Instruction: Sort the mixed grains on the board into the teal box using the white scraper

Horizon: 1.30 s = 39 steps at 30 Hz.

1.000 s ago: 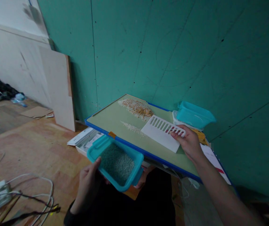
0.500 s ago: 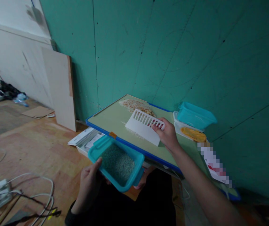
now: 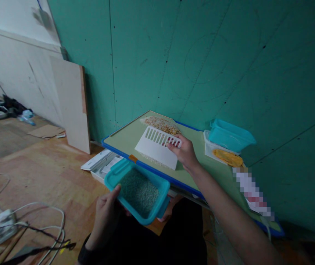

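Note:
My left hand (image 3: 106, 209) grips the near-left rim of a teal plastic container (image 3: 161, 187), thumb over the edge. Pale small grains (image 3: 142, 191) cover its bottom, and it hangs just below the board's front edge. My right hand (image 3: 183, 149) is closed on the slotted end of a white plastic scraper (image 3: 158, 149). The scraper is tilted on the green board (image 3: 198, 158), its lower edge along a thin line of pale grains (image 3: 154, 161). Behind it lies a heap of mixed yellow and brown kernels (image 3: 161, 124).
At the board's right stand another teal container (image 3: 229, 134), a white tray (image 3: 207, 147) and a yellow cloth-like item (image 3: 227, 157). A blue rim (image 3: 146, 171) edges the board. A green wall (image 3: 151, 55) rises behind. Cables and a power strip (image 3: 1, 226) lie on the floor at left.
My right hand has moved the scraper left and slightly toward the board's front edge, along with the line of grains. My left hand and the container stay nearly in place.

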Tool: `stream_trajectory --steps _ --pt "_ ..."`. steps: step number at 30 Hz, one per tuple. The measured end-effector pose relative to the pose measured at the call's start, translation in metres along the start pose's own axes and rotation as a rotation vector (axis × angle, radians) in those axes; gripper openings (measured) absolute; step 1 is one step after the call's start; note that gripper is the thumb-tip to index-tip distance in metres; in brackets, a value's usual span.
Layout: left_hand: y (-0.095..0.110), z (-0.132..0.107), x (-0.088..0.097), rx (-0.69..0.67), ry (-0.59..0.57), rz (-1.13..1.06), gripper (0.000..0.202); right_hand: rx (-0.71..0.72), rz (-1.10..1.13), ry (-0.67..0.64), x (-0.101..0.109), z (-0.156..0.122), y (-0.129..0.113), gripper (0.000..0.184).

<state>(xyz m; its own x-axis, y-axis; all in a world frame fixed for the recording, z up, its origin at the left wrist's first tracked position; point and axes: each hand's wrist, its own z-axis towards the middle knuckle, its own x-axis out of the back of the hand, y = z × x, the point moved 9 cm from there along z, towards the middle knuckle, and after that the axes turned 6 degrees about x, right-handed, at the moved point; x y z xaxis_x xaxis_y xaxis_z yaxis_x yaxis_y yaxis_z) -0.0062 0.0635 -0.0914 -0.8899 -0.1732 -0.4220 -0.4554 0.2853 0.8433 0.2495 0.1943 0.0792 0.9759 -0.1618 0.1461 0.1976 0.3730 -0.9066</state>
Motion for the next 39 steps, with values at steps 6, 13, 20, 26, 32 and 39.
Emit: stream_trajectory --steps 6,13,20,26,32,39 --pt "0.002 0.001 0.003 -0.005 -0.003 0.045 0.058 -0.056 0.055 0.120 0.049 -0.024 -0.007 0.047" --pt "0.001 0.003 -0.004 -0.004 -0.039 0.012 0.057 -0.131 0.011 0.310 0.140 -0.083 0.012 0.051" --pt "0.000 0.005 -0.006 -0.016 -0.049 -0.002 0.057 -0.126 -0.034 0.237 0.116 -0.074 0.006 0.051" --pt "-0.003 0.010 0.000 -0.038 -0.040 -0.005 0.056 -0.165 0.010 0.178 0.086 -0.072 0.000 0.054" --pt "0.001 0.007 0.000 -0.018 -0.023 0.049 0.059 -0.221 0.118 0.097 0.066 -0.079 0.005 0.053" --pt "0.004 0.003 0.002 -0.029 0.004 0.042 0.058 -0.161 0.148 0.245 0.094 -0.066 0.005 0.054"
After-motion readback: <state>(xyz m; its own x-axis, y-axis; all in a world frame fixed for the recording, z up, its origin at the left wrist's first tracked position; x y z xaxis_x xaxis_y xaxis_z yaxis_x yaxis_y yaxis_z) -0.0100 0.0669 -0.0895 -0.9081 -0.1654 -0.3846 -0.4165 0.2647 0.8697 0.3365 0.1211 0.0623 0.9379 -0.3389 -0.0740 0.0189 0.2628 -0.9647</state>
